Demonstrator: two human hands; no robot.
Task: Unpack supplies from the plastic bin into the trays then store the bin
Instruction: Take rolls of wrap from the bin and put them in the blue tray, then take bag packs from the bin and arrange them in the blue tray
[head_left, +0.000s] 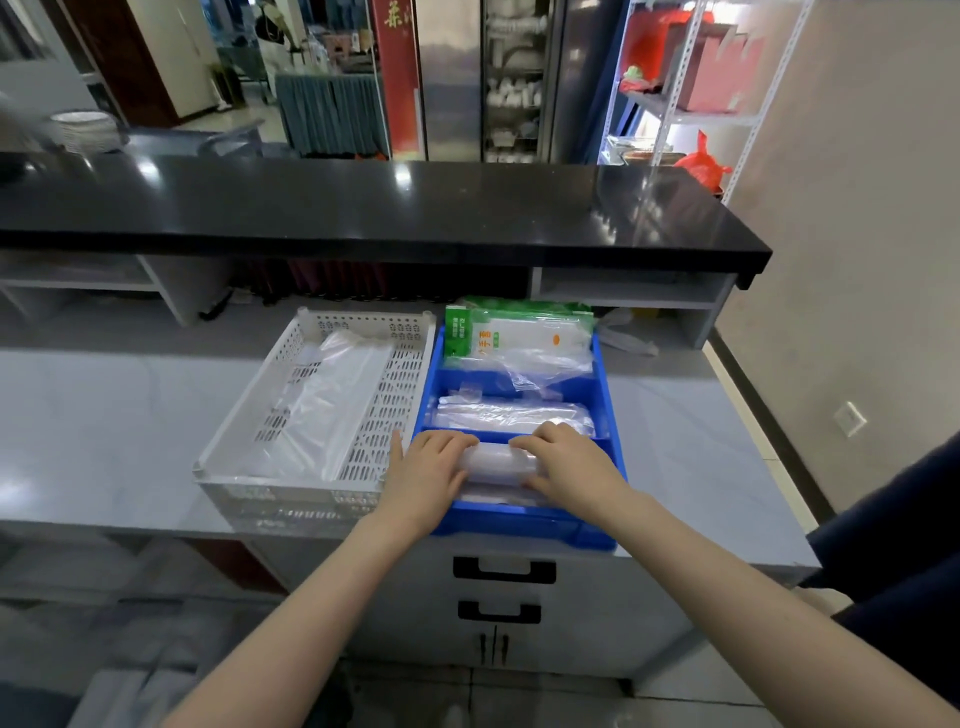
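Forearms reach in from the bottom of the frame. Left hand (423, 475) and right hand (563, 462) both curl over a clear plastic roll (500, 462), one at each end, fingers wrapped on top. The roll lies crosswise in the nearest compartment of the blue bin (524, 525), lower centre of the frame.

Handling, by judgement: the roll looks light and soft, smooth film likely to slip; gripping both ends, as now, should keep it from sagging or unrolling. Nothing fragile about it.

Look: pale, translucent, cylinder-shaped, a little glossy.

Middle compartment behind it holds flat clear packets (514, 415). Far compartment holds a green-and-white pack (514, 332) lying over loose film.

White perforated tray (384, 415) sits touching the bin's left side, centre-left of the frame; a clear bag (322, 395) lies inside it. Both stand on the grey counter (691, 441), with drawers (504, 569) below.

Beyond, across the middle of the frame, a black ledge (363, 208); shelving (675, 78) at upper right.
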